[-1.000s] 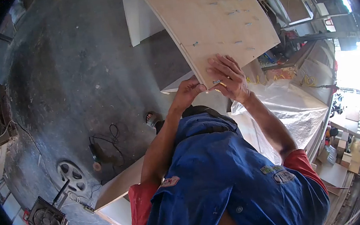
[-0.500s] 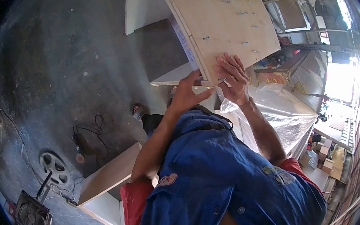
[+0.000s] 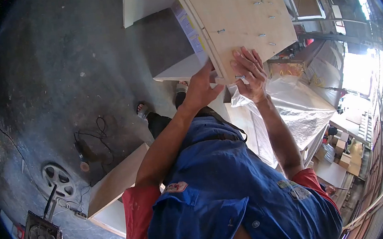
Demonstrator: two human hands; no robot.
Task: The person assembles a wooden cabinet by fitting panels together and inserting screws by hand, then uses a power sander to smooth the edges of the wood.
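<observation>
A wooden cabinet (image 3: 246, 17) with a pale plywood face takes up the top centre, and several screws (image 3: 221, 31) stand up from that face. At its near left corner my left hand (image 3: 201, 90) grips the edge; the fingertips are partly hidden behind the panel and the thumb points toward the corner. My right hand (image 3: 252, 74) lies on the near end of the plywood, fingers extended, with its thumb by a screw close to the corner. Printed paper (image 3: 188, 30) shows on the inner side of the cabinet.
Clear plastic sheeting (image 3: 291, 105) covers something beside my right forearm. On the floor at left are a corded power tool (image 3: 82, 157), a spoked wheel (image 3: 59, 180) and a square fan-like unit (image 3: 43, 237). A second wooden box (image 3: 116, 179) stands near my left elbow.
The cabinet and both hands appear slightly higher in view, and the green tool on the cabinet is now mostly outside the frame. My right thumb has shifted slightly at the corner.
</observation>
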